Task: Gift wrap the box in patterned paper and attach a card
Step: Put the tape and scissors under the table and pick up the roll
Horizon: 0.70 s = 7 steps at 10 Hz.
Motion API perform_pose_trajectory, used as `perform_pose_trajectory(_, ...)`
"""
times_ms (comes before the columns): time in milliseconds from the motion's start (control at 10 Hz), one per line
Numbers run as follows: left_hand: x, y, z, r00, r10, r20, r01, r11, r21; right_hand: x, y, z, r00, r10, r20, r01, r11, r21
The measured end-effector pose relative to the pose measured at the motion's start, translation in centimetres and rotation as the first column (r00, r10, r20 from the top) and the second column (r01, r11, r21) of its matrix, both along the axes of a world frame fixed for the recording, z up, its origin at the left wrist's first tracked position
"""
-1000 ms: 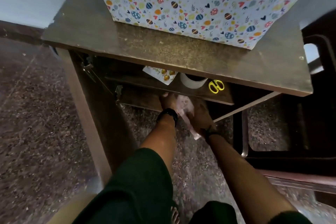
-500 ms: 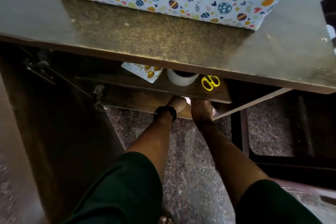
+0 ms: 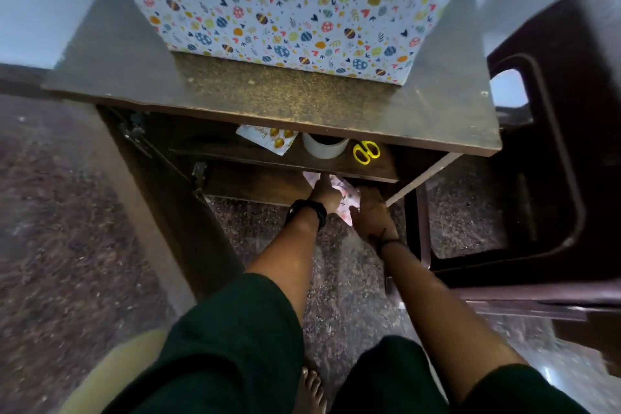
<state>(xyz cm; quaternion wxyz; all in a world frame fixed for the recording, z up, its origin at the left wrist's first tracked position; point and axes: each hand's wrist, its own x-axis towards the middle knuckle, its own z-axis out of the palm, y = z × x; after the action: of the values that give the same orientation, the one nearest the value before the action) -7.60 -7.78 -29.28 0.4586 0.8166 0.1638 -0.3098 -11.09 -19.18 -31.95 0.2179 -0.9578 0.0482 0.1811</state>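
Note:
A sheet of white wrapping paper (image 3: 285,10) printed with coloured eggs lies on the wooden table top (image 3: 285,101). On the shelf under the top lie a card (image 3: 268,139) with gold eggs, a roll of white tape (image 3: 324,148) and yellow scissors (image 3: 366,152). Below that shelf, both my hands hold a pale pink patterned box (image 3: 346,193) between them. My left hand (image 3: 324,191) grips its left side. My right hand (image 3: 369,212) grips its right side. Most of the box is hidden by the hands and the shelf.
A dark brown plastic chair (image 3: 554,151) stands close on the right of the table. The table's left leg (image 3: 151,212) and a metal frame bar (image 3: 421,178) flank my arms. Speckled stone floor (image 3: 67,245) lies below, with my bare foot (image 3: 312,390) on it.
My hands were deep under the shelf half a second ago; now they sit a little lower and nearer me, and more of the pink box shows. The camera has pulled back.

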Motion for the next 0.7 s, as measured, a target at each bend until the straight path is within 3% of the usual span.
perform_pose_trajectory(100,-2.6,0.5,3.5,0.996,-0.089,0.011,0.088,0.992,0.092,-1.1,-0.7,5.3,0.993,0.111,-0.028,-0.113,0.991,-0.071)
perform_pose_trajectory(200,-5.4,1.3,7.8,0.992,-0.126,0.000,0.125,0.986,0.106,-2.7,0.2,10.9,0.998,0.039,-0.039,-0.039,0.999,-0.006)
perform_pose_trajectory(400,-9.5,3.8,13.5,0.966,-0.255,0.043,0.244,0.955,0.168,-7.9,4.0,19.2,0.997,0.056,-0.046,-0.046,0.982,0.186)
perform_pose_trajectory(500,-13.3,5.1,20.1,0.899,-0.429,0.084,0.398,0.883,0.249,-11.7,6.0,22.3,0.996,0.089,-0.027,-0.080,0.965,0.251)
perform_pose_trajectory(700,-16.5,10.0,24.1,0.825,-0.528,0.200,0.357,0.762,0.541,-17.2,8.7,24.6,0.949,0.241,-0.202,-0.162,0.926,0.339)
